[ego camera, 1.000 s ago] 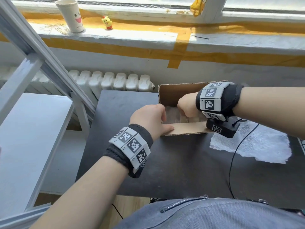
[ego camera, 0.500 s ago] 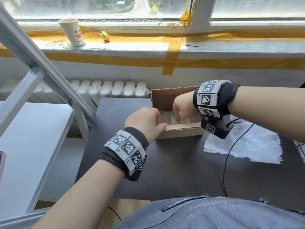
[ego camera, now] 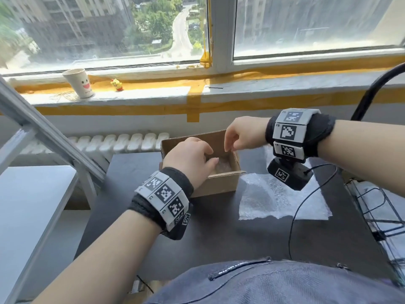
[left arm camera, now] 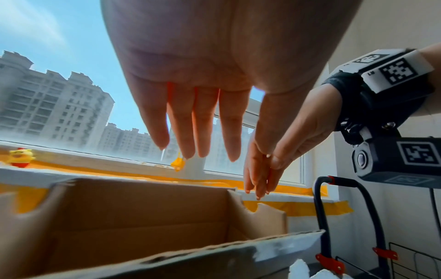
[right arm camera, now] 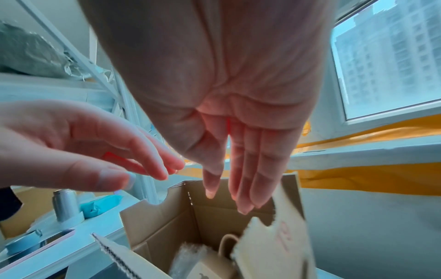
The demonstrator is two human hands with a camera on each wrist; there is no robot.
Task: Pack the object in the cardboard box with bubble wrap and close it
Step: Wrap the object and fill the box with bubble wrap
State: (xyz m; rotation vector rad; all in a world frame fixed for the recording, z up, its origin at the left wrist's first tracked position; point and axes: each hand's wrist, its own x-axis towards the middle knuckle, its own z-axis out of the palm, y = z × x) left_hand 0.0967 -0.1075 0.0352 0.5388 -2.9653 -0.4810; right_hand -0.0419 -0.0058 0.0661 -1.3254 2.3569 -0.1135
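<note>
A cup (right arm camera: 210, 268) lay with bubble wrap (right arm camera: 188, 258) deep inside the open cardboard box (ego camera: 221, 183) on the dark table (ego camera: 219, 233). Above it, untouching, hovered the left hand (ego camera: 188, 161) and right hand (ego camera: 243, 133), fingers loosely extended, holding nothing.

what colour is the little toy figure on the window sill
Yellow with a red base: the small chick-like toy figure, clearest in the head view.

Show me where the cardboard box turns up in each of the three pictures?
Head view: cardboard box sits mid-frame on the dark table, under both hands.
Left wrist view: it fills the bottom, open, below the fingers.
Right wrist view: bottom centre, bubble wrap inside.
Shared landmark: the yellow tape under the window.
</note>
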